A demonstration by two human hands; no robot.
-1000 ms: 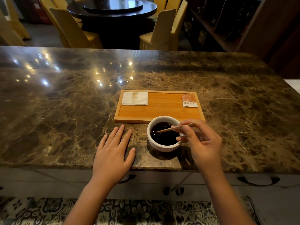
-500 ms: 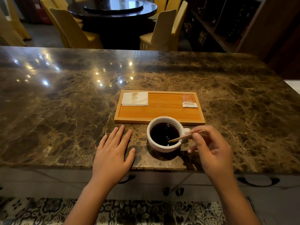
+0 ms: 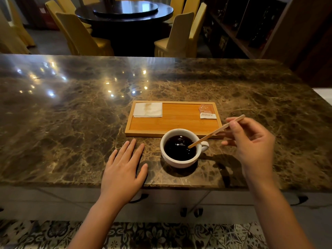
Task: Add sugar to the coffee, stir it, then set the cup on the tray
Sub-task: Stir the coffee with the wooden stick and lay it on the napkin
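A white cup [image 3: 179, 163] of dark coffee stands on the marble counter just in front of the wooden tray [image 3: 172, 125], its handle pointing right. My right hand [image 3: 251, 146] pinches a thin wooden stir stick [image 3: 215, 132] whose lower tip dips into the coffee at the cup's right side. To the left of the cup, my left hand [image 3: 124, 173] rests flat on the counter with fingers spread. On the tray lie a folded white napkin [image 3: 148, 109] at the back left and an orange sugar packet [image 3: 206, 111] at the back right.
The marble counter [image 3: 71, 123] stretches wide to the left and right, its front edge just under my wrists. Beyond it stand yellow chairs [image 3: 179, 36] around a dark round table [image 3: 125, 11]. Wooden shelving [image 3: 251, 29] lines the far right.
My right hand has drawn back to the right and up, away from above the cup, tilting the stick so its tip sits at the coffee's right edge. The left hand has stayed still.
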